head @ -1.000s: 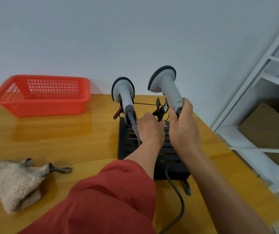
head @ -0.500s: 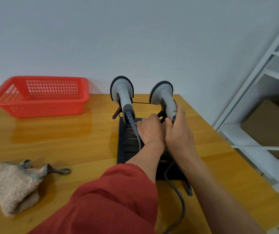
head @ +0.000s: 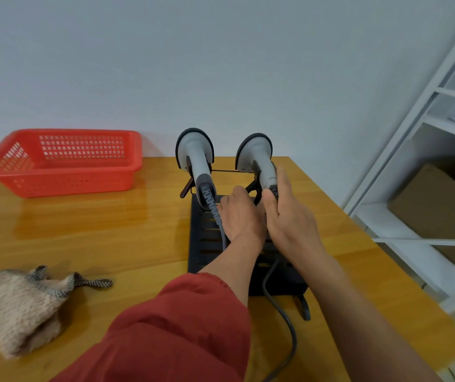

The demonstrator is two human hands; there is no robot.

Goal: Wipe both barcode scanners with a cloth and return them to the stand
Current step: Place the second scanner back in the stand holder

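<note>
Scanners now stand side by side on the stand [head: 207, 244] at the back of the worktop [head: 97, 238]. A second ago the right scanner [head: 256, 155] was held high and tilted above its cradle; it has since come down level with the left scanner [head: 195, 155], head toward the wall. The left hand has barely shifted, and the cloth and basket lie where they did. Counted from the left: one fluffy beige cloth [head: 19, 307] is crumpled at the near left edge, well apart from the stand; one red basket [head: 61, 161] sits against the wall; then come two grey scanners on one black slatted stand. The left scanner rests untouched in its cradle, and its coiled grey cable [head: 212, 208] runs down past the left hand [head: 241, 216]. That hand, below a red sleeve [head: 179, 326], lies knuckles-up on the stand between the two handles; its fingers are hidden, so I cannot tell whether its grip holds anything. The right hand [head: 289, 216] has its grip closed round the right scanner's handle, thumb on the near side and fingers along the far side. A second, dark cable [head: 284, 321] trails off the stand toward the viewer. One white shelf unit [head: 427, 133] with a cardboard box [head: 435, 205] stands at the far right.
</note>
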